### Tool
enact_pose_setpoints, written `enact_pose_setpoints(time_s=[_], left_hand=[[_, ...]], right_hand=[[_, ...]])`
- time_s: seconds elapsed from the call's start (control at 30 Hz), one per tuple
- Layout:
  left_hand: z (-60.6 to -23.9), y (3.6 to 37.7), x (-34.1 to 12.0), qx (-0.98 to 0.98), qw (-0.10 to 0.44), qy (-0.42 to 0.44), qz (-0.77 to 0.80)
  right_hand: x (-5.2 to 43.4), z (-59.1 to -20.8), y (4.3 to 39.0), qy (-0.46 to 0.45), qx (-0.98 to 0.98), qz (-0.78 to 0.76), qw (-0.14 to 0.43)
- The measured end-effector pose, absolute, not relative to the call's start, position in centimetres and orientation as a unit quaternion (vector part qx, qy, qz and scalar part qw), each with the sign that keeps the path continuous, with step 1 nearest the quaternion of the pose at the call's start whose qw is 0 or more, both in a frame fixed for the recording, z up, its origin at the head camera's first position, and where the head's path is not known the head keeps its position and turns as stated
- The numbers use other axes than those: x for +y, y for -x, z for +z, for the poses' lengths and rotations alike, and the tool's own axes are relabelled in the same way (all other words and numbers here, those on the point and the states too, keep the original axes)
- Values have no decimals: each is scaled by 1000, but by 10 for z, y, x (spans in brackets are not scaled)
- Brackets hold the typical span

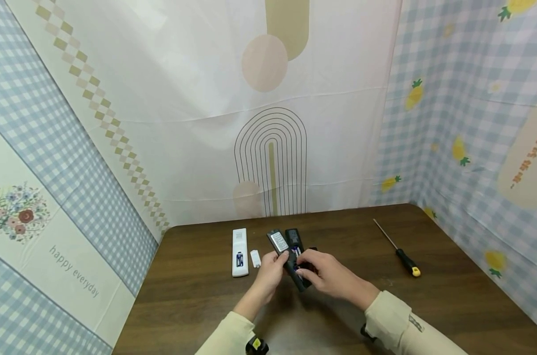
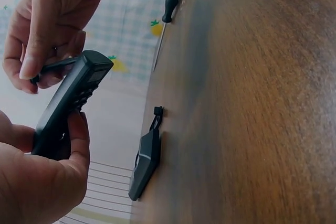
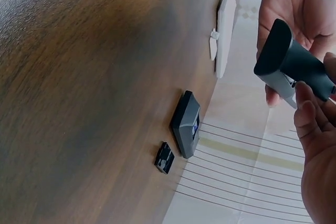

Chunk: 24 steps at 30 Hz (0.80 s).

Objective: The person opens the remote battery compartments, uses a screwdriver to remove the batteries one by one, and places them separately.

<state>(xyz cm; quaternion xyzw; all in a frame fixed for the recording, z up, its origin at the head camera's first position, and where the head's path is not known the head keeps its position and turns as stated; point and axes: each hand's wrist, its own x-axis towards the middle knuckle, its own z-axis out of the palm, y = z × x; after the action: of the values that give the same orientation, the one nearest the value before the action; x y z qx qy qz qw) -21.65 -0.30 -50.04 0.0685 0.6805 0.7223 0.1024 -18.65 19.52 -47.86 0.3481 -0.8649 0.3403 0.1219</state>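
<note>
Above near table (image 1: 188, 301) edge: left hand (image 1: 268, 276) grasps black remote (image 1: 290, 261), held off table; right hand (image 1: 326, 276) pinches its lower end. Behind: second black remote (image 1: 294, 237) lying flat, small black cover (image 3: 165, 157) beside. Left: white remote (image 1: 239, 251), white cover (image 1: 255, 258). Far right: screwdriver (image 1: 399, 249).

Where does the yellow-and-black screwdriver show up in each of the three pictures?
Head: screwdriver lies right of both hands on the table.
Left wrist: top centre, by the table's edge.
Right wrist: not in it.
Shared landmark: the black remote lying on the table.
</note>
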Motion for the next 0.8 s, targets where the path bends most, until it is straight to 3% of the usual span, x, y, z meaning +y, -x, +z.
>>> enact_pose_setpoints(time_s=[0.43, 0.8], left_hand=[[-511, 215, -32, 642, 123, -35, 756], [-517, 220, -36, 631, 116, -30, 767]], right_hand=[[230, -478, 187, -305, -877, 314, 196], [254, -491, 179, -258, -898, 296, 197]])
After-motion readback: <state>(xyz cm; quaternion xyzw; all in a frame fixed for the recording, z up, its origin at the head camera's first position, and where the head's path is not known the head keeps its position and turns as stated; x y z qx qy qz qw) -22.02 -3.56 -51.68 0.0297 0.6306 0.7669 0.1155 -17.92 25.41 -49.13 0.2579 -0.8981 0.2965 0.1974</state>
